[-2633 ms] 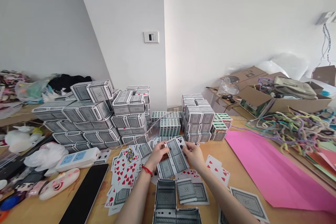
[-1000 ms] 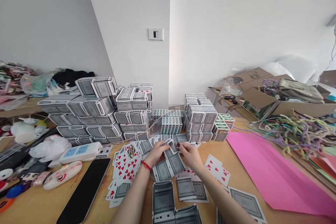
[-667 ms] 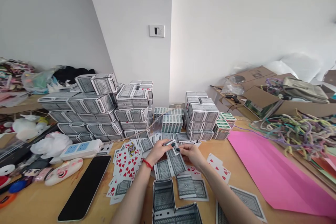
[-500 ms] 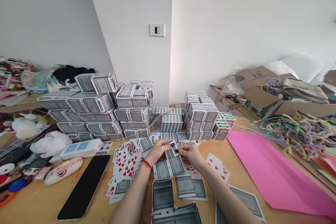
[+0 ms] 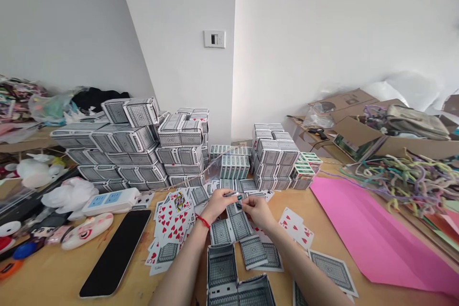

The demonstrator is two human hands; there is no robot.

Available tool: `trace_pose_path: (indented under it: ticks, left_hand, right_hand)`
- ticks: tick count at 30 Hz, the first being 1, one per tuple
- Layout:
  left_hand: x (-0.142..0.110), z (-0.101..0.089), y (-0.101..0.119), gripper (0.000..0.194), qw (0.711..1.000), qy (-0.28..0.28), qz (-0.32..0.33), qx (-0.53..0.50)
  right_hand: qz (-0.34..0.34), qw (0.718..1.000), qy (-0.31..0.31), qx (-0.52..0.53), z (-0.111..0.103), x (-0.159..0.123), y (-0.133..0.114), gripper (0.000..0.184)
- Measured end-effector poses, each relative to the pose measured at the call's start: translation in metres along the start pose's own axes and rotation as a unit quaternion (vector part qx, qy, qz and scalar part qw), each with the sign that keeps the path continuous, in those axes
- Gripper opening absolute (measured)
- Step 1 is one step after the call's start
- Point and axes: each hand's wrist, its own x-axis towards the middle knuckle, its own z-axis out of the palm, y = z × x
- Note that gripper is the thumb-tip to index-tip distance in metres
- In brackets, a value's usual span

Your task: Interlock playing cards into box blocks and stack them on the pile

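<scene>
At lower centre, joined cards (image 5: 239,225) are pinched in the fingertips of the left hand (image 5: 215,204) and right hand (image 5: 259,211), apparently being folded; steady pressing is called for.

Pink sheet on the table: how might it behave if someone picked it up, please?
Looking thin and flat, the pink sheet is probably light for its size. Its creases suggest it might sag when lifted.

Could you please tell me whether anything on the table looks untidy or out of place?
Yes, somewhat: the pipe cleaners lie in a loose tangle before the cardboard box, the loose playing cards overlap at uneven angles, and reddish smears mark the wooden table beside the black phone.
</scene>
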Motion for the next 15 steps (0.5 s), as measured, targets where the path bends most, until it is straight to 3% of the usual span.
trace_pose_path:
  ticks: [15]
  left_hand:
    - [0.0009, 0.004, 0.0015, 0.018, 0.998, 0.003, 0.026, 0.053]
  right_hand:
    - [-0.081, 0.989, 0.055, -0.11, -0.0002, 0.0013, 0.0022, 0.011]
